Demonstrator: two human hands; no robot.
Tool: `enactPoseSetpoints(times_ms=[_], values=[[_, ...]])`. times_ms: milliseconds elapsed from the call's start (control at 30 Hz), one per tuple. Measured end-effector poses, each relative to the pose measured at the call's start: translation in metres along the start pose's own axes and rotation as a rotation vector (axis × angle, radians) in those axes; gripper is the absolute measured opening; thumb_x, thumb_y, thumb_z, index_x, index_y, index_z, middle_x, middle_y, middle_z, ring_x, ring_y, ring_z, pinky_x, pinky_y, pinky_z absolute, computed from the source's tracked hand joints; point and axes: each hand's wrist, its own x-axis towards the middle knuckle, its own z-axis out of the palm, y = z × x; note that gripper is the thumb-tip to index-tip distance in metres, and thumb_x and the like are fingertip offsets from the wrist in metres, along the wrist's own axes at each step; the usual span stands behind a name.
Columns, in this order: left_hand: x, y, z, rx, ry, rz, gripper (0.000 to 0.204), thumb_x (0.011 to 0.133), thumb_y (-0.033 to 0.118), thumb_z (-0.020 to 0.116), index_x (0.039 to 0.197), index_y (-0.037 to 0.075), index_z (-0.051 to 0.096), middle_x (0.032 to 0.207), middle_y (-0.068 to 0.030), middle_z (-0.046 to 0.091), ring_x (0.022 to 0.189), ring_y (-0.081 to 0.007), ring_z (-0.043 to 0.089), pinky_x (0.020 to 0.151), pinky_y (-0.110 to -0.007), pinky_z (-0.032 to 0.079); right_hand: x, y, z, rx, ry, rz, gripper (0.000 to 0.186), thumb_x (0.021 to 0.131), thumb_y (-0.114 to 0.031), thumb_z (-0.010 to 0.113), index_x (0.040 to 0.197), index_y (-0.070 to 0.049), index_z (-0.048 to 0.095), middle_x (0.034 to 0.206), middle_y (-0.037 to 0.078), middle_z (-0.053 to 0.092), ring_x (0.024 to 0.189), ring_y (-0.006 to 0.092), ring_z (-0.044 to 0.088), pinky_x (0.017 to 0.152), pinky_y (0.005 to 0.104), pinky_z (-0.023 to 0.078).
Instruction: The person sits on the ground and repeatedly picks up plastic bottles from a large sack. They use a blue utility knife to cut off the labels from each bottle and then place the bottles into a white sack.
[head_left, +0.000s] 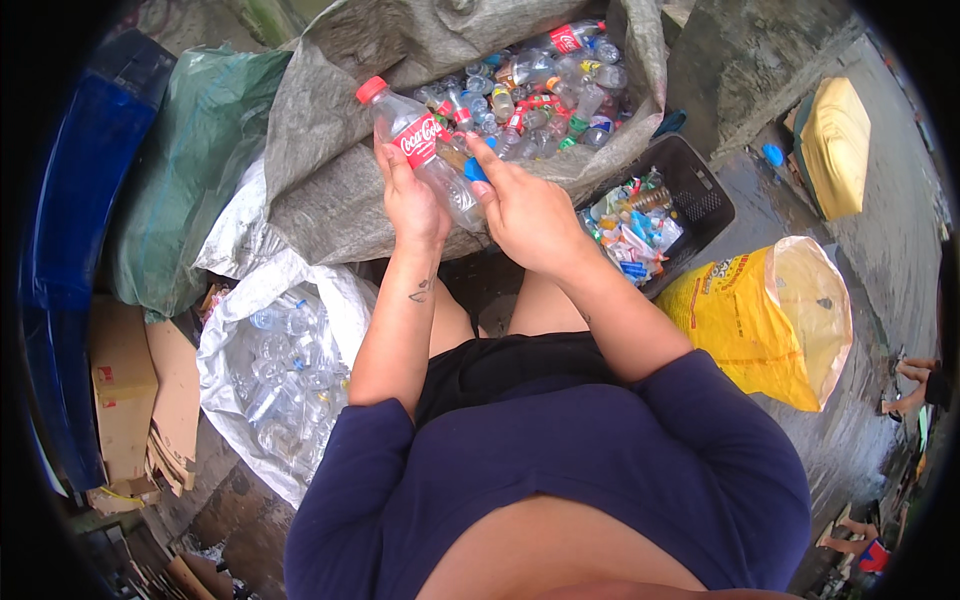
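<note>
My left hand (414, 207) is wrapped round a clear plastic bottle (394, 112) with a red cap and a red label. The bottle is tilted, its cap up and to the left, its base toward my right wrist. My right hand (530, 222) is closed on a small blue object (475, 170), its kind unclear behind the fingers. The right index finger stretches toward the label's edge; I cannot tell whether it touches. Beyond both hands, a large grey woven sack (340, 200) lies with its mouth wide, full of used plastic bottles (535, 68).
On the right stand a black crate (712, 180) with wrappers and scraps and a yellow sack (735, 320). A white sack (222, 345) of clear bottles is at left, near flattened cardboard (125, 390), a green sack (195, 180) and a blue container (70, 240).
</note>
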Motion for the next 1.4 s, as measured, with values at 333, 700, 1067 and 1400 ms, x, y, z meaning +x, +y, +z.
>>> enactPoseSetpoints(times_ms=[333, 700, 1067, 1400], values=[[0.001, 0.005, -0.004, 0.02, -0.059, -0.012, 0.052, 0.098, 0.041, 0.029, 0.141, 0.013, 0.019, 0.135, -0.0103, 0.036, 0.122, -0.0241, 0.039, 0.102, -0.041, 0.032, 0.002, 0.0, -0.007, 0.048, -0.019, 0.001, 0.05, 0.091, -0.021, 0.044, 0.138, -0.013, 0.029, 0.096, 0.024, 0.061, 0.081, 0.0424, 0.058, 0.07, 0.0484, 0.046], [-0.01, -0.005, 0.004, -0.005, -0.04, -0.045, 0.049, 0.098, 0.038, 0.027, 0.14, 0.012, 0.022, 0.131, -0.0101, 0.041, 0.118, -0.0229, 0.042, 0.101, -0.04, 0.033, 0.006, 0.004, 0.0, -0.057, 0.013, 0.032, 0.048, 0.091, -0.021, 0.043, 0.137, -0.013, 0.031, 0.094, 0.022, 0.061, 0.081, 0.0406, 0.059, 0.07, 0.0491, 0.046], [-0.024, -0.012, 0.005, -0.077, -0.185, -0.205, 0.054, 0.097, 0.044, 0.029, 0.14, 0.013, 0.023, 0.13, -0.0116, 0.043, 0.116, -0.0243, 0.046, 0.097, -0.041, 0.039, 0.02, 0.054, 0.007, 1.0, -0.187, 0.159, 0.04, 0.096, -0.022, 0.04, 0.136, -0.015, 0.04, 0.074, 0.002, 0.054, 0.052, 0.01, 0.047, 0.052, 0.0248, 0.041], [-0.014, -0.018, -0.014, -0.073, -0.313, -0.315, 0.061, 0.073, 0.022, 0.073, 0.123, 0.006, 0.041, 0.105, -0.009, 0.058, 0.096, -0.0205, 0.057, 0.084, -0.035, 0.047, 0.021, 0.053, -0.008, 1.204, -0.151, 0.355, 0.051, 0.092, -0.031, 0.051, 0.134, -0.007, 0.036, 0.064, -0.001, 0.043, 0.042, 0.0057, 0.035, 0.039, 0.02, 0.029]])
